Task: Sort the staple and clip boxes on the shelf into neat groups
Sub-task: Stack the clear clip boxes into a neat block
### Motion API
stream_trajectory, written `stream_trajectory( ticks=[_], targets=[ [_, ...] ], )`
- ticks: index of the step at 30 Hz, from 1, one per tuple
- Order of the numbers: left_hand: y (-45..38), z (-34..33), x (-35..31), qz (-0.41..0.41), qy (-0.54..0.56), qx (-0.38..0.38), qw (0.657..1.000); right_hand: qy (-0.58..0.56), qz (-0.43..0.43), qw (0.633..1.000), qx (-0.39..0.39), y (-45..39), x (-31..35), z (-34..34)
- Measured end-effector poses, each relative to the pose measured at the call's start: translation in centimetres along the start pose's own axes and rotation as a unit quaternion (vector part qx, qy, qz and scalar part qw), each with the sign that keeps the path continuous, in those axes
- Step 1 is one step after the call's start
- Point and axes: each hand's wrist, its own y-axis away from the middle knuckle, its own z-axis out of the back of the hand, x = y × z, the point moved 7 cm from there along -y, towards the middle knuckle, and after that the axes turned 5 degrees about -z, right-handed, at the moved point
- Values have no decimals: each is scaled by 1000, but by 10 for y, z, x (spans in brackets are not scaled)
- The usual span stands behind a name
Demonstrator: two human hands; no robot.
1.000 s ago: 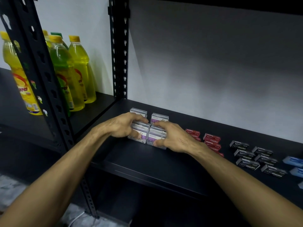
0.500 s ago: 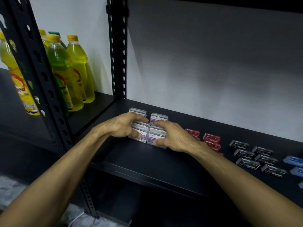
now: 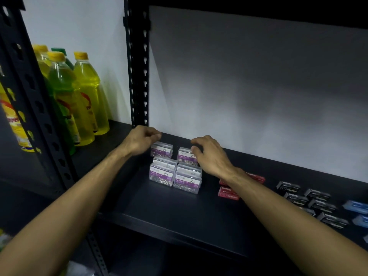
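I see both hands up at the back pair of clip boxes on the shelf (image 3: 179, 212); the left hand (image 3: 139, 141) sits over the back left box (image 3: 161, 151), its fingers curled inward in a loose fist near the box's rear top edge; I cannot tell whether the fingertips touch the lid, and nothing is held in it. The right hand (image 3: 210, 154) reaches over the back right box (image 3: 186, 157); its fingers are bent and a little spread, the thumb and forefinger tips lying at the box's right top corner, seemingly touching it; whether it is a real pinch I cannot tell.

Four clear paper-clip boxes with purple labels stand in a two-by-two block near the left post (image 3: 137, 66); the front left box (image 3: 161, 174) and front right box (image 3: 187, 181) stand just beside each other, both free of the hands; the back pair stand with a small gap between them.

To the right, partly under my right forearm, lie red staple boxes (image 3: 229, 193); further right a cluster of black staple boxes (image 3: 310, 198); at the far right edge blue boxes (image 3: 355, 206), blurred. On the neighbouring bay to the left stand yellow and green bottles (image 3: 87, 92).
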Motion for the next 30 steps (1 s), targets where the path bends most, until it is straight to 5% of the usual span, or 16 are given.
stream_trajectory(
  ticks=[6, 30],
  targets=[
    [-8, -26, 3, -10, 30, 23, 999, -28, 3, 997, 67, -14, 2, -23],
    [10, -37, -13, -41, 66, 101, 992, -70, -21, 993, 95, 14, -5, -16]
  ],
)
